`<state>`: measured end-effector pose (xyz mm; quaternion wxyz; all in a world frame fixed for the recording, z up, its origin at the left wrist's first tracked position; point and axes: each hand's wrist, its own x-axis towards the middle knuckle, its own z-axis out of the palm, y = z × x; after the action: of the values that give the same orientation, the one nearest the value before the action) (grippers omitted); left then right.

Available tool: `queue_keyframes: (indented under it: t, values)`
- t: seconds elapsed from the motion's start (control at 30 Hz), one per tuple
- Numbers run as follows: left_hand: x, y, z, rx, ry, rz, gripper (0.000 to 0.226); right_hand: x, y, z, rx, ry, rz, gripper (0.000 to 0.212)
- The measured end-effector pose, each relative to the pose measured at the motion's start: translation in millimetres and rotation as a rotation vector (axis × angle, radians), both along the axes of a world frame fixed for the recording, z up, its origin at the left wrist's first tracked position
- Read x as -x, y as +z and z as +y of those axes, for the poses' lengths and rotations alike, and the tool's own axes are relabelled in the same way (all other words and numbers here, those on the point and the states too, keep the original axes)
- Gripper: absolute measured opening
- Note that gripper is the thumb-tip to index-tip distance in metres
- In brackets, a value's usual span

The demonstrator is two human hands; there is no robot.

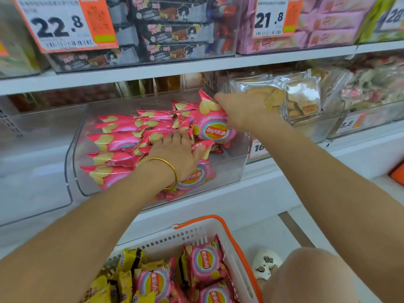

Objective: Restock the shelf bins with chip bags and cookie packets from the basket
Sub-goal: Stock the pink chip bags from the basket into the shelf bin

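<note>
A clear plastic shelf bin (229,171) in the middle of the shelf holds several pink chip bags (115,141) stacked on edge. My left hand (177,154), with a gold bangle on the wrist, lies flat with straight fingers pressing against the stacked bags. My right hand (240,110) grips one pink chip bag (212,125) by its right edge, holding it upright over the bin's right part. Below, a white basket with an orange rim (238,252) holds more pink chip bags (203,263) and yellow packets (129,272).
Right of the chip bin stands a bin of clear-wrapped cookie packets (282,97). The upper shelf carries dark snack packs (175,33), pink boxes (323,25) and price tags. A clear empty-looking bin (32,154) is on the left. My knee (312,274) and shoe are beside the basket.
</note>
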<state>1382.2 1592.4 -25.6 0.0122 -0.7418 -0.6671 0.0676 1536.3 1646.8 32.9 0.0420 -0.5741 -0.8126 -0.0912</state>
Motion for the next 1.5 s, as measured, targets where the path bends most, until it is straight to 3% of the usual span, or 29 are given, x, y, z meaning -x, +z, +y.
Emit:
queue_keyframes:
  t: [0.57, 0.8, 0.93, 1.07, 1.3, 1.4, 1.5]
  values:
    - [9.3, -4.2, -4.6, -0.072, -0.034, 0.093, 0.069, 46.6, 22.7, -5.3, -0.010, -0.090, -0.314, 0.039]
    - [11.2, -5.3, -5.1, -0.114, -0.072, 0.073, 0.068, 43.7, -9.6, 17.6, 0.122, 0.024, -0.393, 0.044]
    - [12.0, -1.4, -6.9, -0.103, -0.135, 0.043, 0.079, 33.3, -35.2, 20.6, 0.090, 0.153, -0.471, 0.050]
    - [15.5, -0.7, -8.3, -0.096, -0.190, 0.089, 0.094, 24.2, -31.5, 26.2, 0.174, 0.213, -0.223, 0.069]
    - [19.2, -0.4, -3.5, -0.096, -0.234, 0.058, 0.092, 21.2, -39.7, 28.0, 0.205, 0.262, -0.125, 0.054]
    - [25.4, -1.2, -23.3, -0.321, -0.351, -0.129, 0.083, -1.4, -26.5, 12.3, 0.070, 0.234, 0.125, 0.055]
    - [44.5, -18.8, -62.6, -0.568, -0.547, -0.302, 0.052, -13.8, -22.3, -62.5, -0.130, 0.229, 0.508, 0.036]
